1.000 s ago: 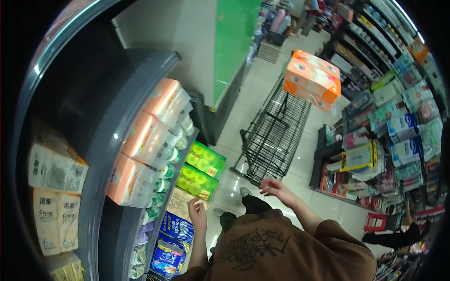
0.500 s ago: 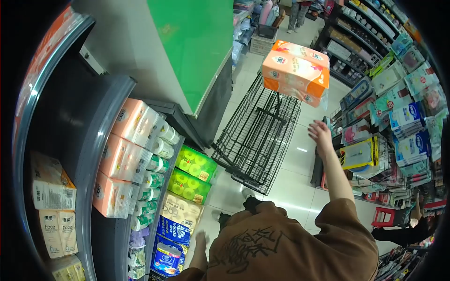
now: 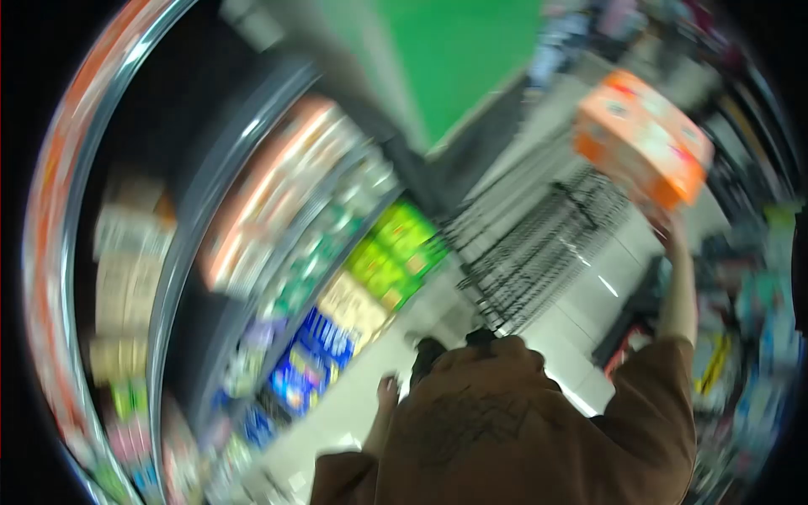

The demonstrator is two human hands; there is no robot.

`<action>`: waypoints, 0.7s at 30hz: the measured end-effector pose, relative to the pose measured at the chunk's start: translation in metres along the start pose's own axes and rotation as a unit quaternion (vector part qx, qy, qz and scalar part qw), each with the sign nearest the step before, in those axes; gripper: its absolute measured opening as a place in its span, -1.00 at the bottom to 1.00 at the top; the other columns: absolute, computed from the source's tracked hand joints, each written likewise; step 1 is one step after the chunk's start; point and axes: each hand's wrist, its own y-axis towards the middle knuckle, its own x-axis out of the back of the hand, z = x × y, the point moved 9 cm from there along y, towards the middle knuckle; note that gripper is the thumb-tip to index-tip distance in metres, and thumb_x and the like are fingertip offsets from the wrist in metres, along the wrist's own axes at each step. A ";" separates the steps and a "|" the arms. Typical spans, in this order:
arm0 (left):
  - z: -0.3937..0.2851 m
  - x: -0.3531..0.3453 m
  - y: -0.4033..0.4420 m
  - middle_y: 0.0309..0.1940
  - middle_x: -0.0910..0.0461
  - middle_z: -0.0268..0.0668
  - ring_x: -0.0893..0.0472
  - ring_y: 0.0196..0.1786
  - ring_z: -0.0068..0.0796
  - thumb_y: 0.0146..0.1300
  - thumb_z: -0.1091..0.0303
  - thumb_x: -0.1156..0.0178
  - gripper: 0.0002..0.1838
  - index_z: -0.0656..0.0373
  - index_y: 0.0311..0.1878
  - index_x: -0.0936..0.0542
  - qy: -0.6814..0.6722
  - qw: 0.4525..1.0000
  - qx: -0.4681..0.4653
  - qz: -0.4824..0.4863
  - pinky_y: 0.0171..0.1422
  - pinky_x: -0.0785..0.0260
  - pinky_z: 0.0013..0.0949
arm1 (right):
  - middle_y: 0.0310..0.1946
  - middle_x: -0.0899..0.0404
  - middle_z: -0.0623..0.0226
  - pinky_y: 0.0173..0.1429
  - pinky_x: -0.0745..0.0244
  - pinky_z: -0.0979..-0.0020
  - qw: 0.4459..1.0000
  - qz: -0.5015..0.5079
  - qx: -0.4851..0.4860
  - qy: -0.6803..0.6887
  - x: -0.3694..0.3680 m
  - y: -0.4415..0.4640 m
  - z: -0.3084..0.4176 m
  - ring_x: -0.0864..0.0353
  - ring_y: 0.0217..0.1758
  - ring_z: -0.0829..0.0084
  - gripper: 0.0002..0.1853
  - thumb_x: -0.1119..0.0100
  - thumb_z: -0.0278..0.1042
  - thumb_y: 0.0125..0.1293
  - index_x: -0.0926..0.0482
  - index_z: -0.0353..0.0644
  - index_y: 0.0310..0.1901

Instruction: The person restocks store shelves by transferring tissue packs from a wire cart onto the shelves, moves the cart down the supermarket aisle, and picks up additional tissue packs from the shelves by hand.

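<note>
My right arm reaches forward, and my right hand (image 3: 663,225) is at the lower near edge of a large orange multipack of tissues (image 3: 644,139). Hand and pack appear to touch, but smeared fingers hide whether they grip it. The pack is over the far end of a black wire shopping cart (image 3: 539,244) in front of me. My left hand (image 3: 387,392) hangs low beside my brown shirt, near the lower shelf goods and apart from them. Its fingers are too blurred to read.
On the left, curved shelves hold tissue packs (image 3: 135,295). Below them stand green (image 3: 397,252), cream (image 3: 353,310) and blue packs (image 3: 311,358) of paper rolls. A green-faced pillar (image 3: 463,59) rises beyond the cart. Racks of packaged goods (image 3: 757,311) line the right side.
The view has turned left and blurred, so cart and pack appear further right. My right hand has moved forward, from open beside the cart to the pack's near edge.
</note>
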 end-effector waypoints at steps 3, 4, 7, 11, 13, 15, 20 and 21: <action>-0.092 -0.013 0.002 0.00 -0.65 -0.08 -0.64 0.05 -0.15 0.36 0.27 -0.12 -0.68 0.22 0.09 -0.57 0.041 0.998 -0.046 0.018 0.14 -0.48 -0.22 | 0.30 -0.38 0.36 0.40 -0.25 0.19 0.982 0.185 0.034 -0.032 -0.019 0.028 0.002 -0.43 0.28 0.32 -0.26 -0.06 0.25 0.36 -0.18 0.20 0.49; -0.111 -0.010 -0.002 -0.01 -0.66 -0.11 -0.66 0.03 -0.17 0.36 0.28 -0.12 -0.70 0.20 0.07 -0.58 -0.002 0.999 -0.051 0.016 0.13 -0.50 -0.25 | 0.25 -0.42 0.42 0.39 -0.26 0.21 0.990 0.141 -0.019 -0.008 -0.004 0.035 -0.007 -0.42 0.27 0.33 -0.33 0.01 0.24 0.41 -0.17 0.33 0.50; -0.125 0.004 -0.015 -0.02 -0.67 -0.16 -0.67 0.00 -0.28 0.39 0.28 -0.11 -0.70 0.19 0.09 -0.58 -0.013 1.000 -0.018 0.003 0.12 -0.51 -0.30 | 0.30 -0.33 0.28 0.39 -0.28 0.16 0.998 0.047 0.010 -0.030 -0.011 0.023 0.009 -0.42 0.26 0.25 -0.28 0.04 0.27 0.41 -0.05 0.39 0.54; -0.056 -0.001 -0.019 -0.02 -0.67 -0.16 -0.66 0.02 -0.27 0.37 0.24 -0.12 -0.69 0.18 0.07 -0.60 0.032 0.999 -0.012 -0.010 0.14 -0.50 -0.27 | 0.31 -0.34 0.28 0.31 -0.36 0.24 0.990 0.049 0.007 -0.134 0.011 0.048 0.001 -0.49 0.22 0.29 -0.21 -0.03 0.38 0.34 -0.22 0.00 0.42; -0.017 0.003 -0.029 -0.01 -0.67 -0.15 -0.65 0.04 -0.25 0.35 0.19 -0.11 -0.66 0.18 0.06 -0.61 0.093 0.995 0.025 0.006 0.16 -0.49 -0.25 | 0.27 -0.37 0.29 0.27 -0.38 0.28 0.974 0.086 0.041 -0.203 0.032 0.083 -0.011 -0.49 0.20 0.33 -0.22 -0.04 0.36 0.35 -0.22 -0.06 0.39; 0.018 0.008 -0.044 -0.01 -0.67 -0.14 -0.64 0.07 -0.23 0.34 0.16 -0.09 -0.64 0.16 0.06 -0.61 0.117 0.986 0.113 0.025 0.18 -0.47 -0.23 | 0.22 -0.40 0.28 0.22 -0.40 0.34 0.984 0.061 0.030 -0.163 0.030 0.072 -0.005 -0.50 0.13 0.38 -0.23 -0.04 0.34 0.37 -0.23 -0.09 0.37; 0.056 0.011 -0.054 0.00 -0.66 -0.11 -0.62 0.12 -0.19 0.33 0.15 -0.03 -0.62 0.13 0.07 -0.62 0.127 0.976 0.173 0.019 0.23 -0.45 -0.21 | 0.10 -0.42 0.27 0.08 -0.39 0.47 0.987 0.017 0.126 -0.099 -0.004 0.016 0.022 -0.47 -0.11 0.51 -0.27 -0.05 0.30 0.39 -0.29 -0.19 0.31; 0.045 0.011 -0.049 0.01 -0.66 -0.10 -0.62 0.12 -0.17 0.33 0.15 -0.03 -0.62 0.13 0.07 -0.61 0.137 0.978 0.158 0.023 0.23 -0.45 -0.21 | 0.06 -0.41 0.27 0.00 -0.38 0.49 0.976 0.010 0.172 -0.133 -0.008 0.008 0.025 -0.43 -0.18 0.54 -0.29 -0.05 0.27 0.41 -0.33 -0.24 0.27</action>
